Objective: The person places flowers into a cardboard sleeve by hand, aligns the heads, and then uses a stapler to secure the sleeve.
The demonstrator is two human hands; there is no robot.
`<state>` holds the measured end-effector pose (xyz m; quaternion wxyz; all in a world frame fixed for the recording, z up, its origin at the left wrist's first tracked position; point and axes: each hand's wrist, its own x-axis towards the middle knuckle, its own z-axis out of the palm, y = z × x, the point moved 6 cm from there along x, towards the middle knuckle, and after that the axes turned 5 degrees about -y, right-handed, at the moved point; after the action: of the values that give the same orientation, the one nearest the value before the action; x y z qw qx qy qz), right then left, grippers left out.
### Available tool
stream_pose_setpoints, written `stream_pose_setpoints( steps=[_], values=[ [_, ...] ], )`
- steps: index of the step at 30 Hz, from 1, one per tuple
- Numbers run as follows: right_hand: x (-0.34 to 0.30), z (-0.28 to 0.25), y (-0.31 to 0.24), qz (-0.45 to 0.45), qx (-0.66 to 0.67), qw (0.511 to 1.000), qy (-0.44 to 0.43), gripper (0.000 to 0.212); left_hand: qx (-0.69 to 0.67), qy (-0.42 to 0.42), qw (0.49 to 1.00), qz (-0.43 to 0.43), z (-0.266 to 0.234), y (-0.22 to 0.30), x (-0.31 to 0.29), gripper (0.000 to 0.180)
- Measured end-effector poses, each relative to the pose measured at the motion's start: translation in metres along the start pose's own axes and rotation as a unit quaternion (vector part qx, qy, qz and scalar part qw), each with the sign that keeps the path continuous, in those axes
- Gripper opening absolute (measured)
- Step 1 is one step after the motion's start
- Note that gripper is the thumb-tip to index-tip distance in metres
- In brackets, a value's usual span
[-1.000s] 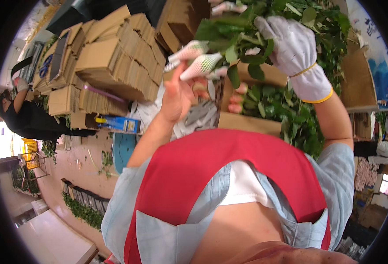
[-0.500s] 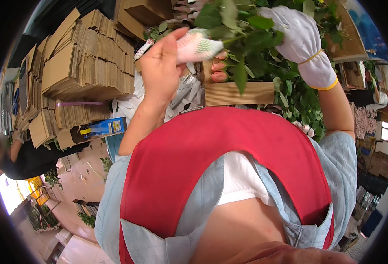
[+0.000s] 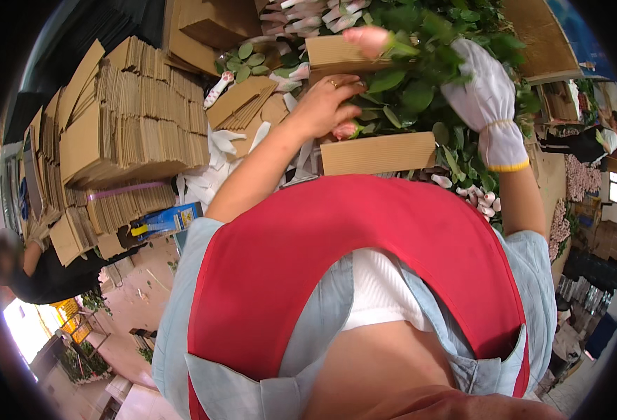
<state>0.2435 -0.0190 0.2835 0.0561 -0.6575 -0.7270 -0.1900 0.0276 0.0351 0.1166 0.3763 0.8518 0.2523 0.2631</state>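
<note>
My left hand [image 3: 328, 106], bare with a ring, bends its fingers over pink roses lying between upright corrugated cardboard pieces. One rose bloom [image 3: 345, 130] shows below its fingers; the other blooms are hidden beneath it. My right hand [image 3: 482, 91], in a white knit glove with a yellow cuff edge, is closed around the leafy stem of another rose [image 3: 369, 42]. That rose's pink bloom points left, blurred, above the far cardboard piece [image 3: 340, 54]. Leaves partly hide the gloved fingers. The near cardboard piece [image 3: 378, 154] stands along my side of the roses.
Stacks of folded cardboard [image 3: 137, 115] rise at the left, beside a blue tool with a yellow part [image 3: 167, 220]. White strips [image 3: 217, 157] and flat cardboard pieces [image 3: 242, 101] lie near my left forearm. Netted blooms [image 3: 308, 15] fill the back. Another person [image 3: 49, 269] is at far left.
My left hand had a pale pink-and-green net sleeve over the rose's bloom; now the bloom is bare. The left hand has moved down onto the lying roses, while the glove still grips the stem.
</note>
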Motion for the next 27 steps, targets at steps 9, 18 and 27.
stream_pose_setpoints(
  steps=[9, 18, 27],
  values=[
    [0.017, 0.042, -0.093, -0.026, 0.060, 0.957, -0.284, 0.027, -0.024, 0.046, 0.997, -0.061, 0.023, -0.025, -0.017, 0.045],
    [0.018, 0.152, -0.097, -0.198, 0.183, 0.904, -0.332, 0.016, 0.115, 0.060, 0.991, 0.018, 0.014, -0.017, -0.020, 0.047],
    [0.015, 0.102, -0.098, -0.166, 0.213, 0.913, -0.306, 0.020, -0.075, -0.017, 0.996, -0.045, 0.013, -0.041, -0.006, 0.026]
  ],
)
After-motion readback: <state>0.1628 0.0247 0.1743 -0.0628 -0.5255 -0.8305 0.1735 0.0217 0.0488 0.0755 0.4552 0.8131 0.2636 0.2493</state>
